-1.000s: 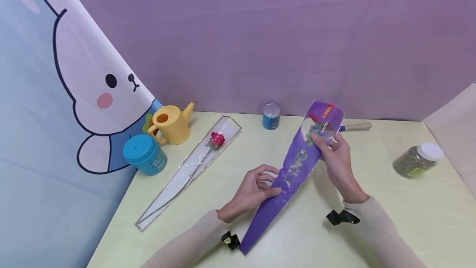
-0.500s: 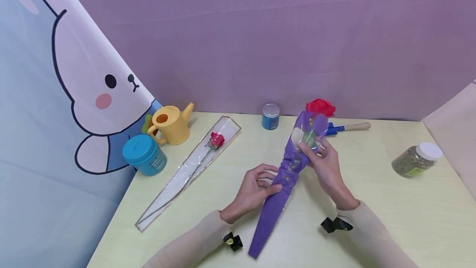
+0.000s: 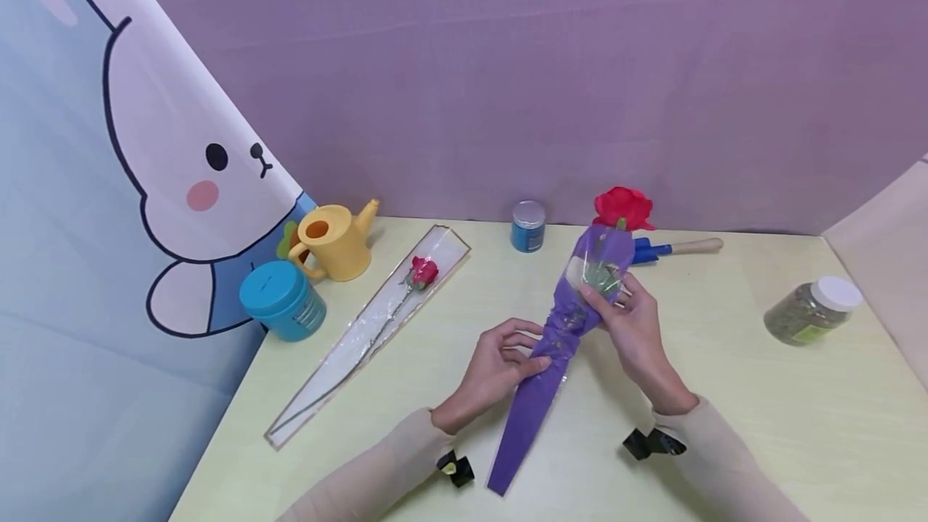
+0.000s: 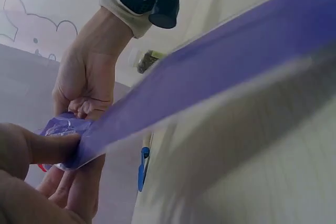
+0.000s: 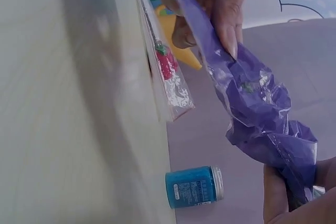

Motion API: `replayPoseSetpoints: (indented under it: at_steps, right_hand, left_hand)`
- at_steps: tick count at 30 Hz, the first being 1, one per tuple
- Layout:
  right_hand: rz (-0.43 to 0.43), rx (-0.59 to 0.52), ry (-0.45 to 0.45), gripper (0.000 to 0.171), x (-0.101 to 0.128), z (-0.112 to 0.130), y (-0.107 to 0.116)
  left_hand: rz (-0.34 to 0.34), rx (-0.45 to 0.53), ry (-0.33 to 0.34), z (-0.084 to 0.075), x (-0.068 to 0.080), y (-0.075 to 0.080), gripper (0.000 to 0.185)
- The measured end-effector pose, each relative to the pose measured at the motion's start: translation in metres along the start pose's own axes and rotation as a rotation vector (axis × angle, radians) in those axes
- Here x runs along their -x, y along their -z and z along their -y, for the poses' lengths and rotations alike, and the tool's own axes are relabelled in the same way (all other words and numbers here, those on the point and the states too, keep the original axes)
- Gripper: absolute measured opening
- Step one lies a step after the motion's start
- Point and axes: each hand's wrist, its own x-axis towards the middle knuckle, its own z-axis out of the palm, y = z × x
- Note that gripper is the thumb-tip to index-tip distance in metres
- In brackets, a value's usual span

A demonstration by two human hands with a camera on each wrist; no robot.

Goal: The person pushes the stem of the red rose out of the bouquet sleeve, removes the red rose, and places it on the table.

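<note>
The left hand [image 3: 500, 369] and right hand [image 3: 634, 329] each pinch the purple sleeve [image 3: 563, 338] between thumb and fingers, over the table [image 3: 725, 353], between its side edges; the red rose [image 3: 622, 209] has its bloom out, its stem seemingly not yet; another rose [image 3: 423, 274] lies wrapped, nearer the left edge.

Counted at the desk [image 3: 739, 312]: two bare hands [image 3: 499, 365] [image 3: 638, 337], two red roses [image 3: 623, 207] [image 3: 424, 272], one purple tapered flower sleeve [image 3: 564, 342], one clear gold-edged flower sleeve [image 3: 361, 337], one yellow watering can [image 3: 341, 246], two blue lidded jars [image 3: 283, 302] [image 3: 528, 227], one clear white-capped jar [image 3: 808, 315] and one blue hand tool with wooden handle [image 3: 677, 248].
</note>
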Motion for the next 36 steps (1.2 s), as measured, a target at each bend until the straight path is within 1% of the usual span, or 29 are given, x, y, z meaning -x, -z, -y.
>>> replayPoseSetpoints:
  at_steps: [3, 6, 12, 15, 19, 21, 24, 27, 31, 34, 36]
  right_hand:
    - [-0.007, -0.029, 0.008, 0.066, -0.001, 0.001, 0.003]
    - [-0.017, -0.093, 0.024, 0.065, -0.003, 0.004, 0.007]
    - [-0.050, -0.218, 0.039, 0.060, -0.011, 0.013, 0.017]
    - [-0.053, -0.262, 0.055, 0.061, -0.014, 0.018, 0.023]
    - [-0.030, -0.274, 0.069, 0.062, -0.014, 0.022, 0.026]
    - [-0.019, -0.272, 0.077, 0.061, -0.014, 0.022, 0.024]
    - [-0.009, -0.259, 0.090, 0.059, -0.012, 0.021, 0.021]
    - [0.004, -0.229, 0.091, 0.060, -0.010, 0.020, 0.018]
    - [0.018, -0.201, 0.079, 0.060, -0.008, 0.017, 0.014]
    - [0.024, -0.186, 0.072, 0.060, -0.006, 0.017, 0.012]
    - [0.026, -0.156, 0.071, 0.060, -0.006, 0.017, 0.013]
  left_hand:
    - [0.039, -0.039, 0.009, 0.000, 0.003, 0.000, 0.041]
    - [0.078, -0.066, 0.015, 0.000, 0.006, 0.000, 0.044]
    - [0.128, -0.081, 0.043, -0.001, 0.010, -0.002, 0.048]
    - [0.156, -0.082, 0.048, -0.002, 0.011, -0.003, 0.050]
    - [0.191, -0.088, 0.046, -0.005, 0.009, -0.001, 0.054]
    - [0.201, -0.107, 0.036, -0.007, 0.007, 0.001, 0.058]
    - [0.193, -0.139, 0.020, -0.010, 0.001, 0.003, 0.060]
    - [0.152, -0.153, -0.007, -0.013, -0.006, 0.005, 0.055]
    - [0.114, -0.116, -0.041, -0.015, -0.015, 0.003, 0.048]
    - [0.103, -0.083, -0.046, -0.016, -0.018, 0.001, 0.047]
    - [0.093, -0.065, -0.045, -0.017, -0.018, 0.000, 0.047]
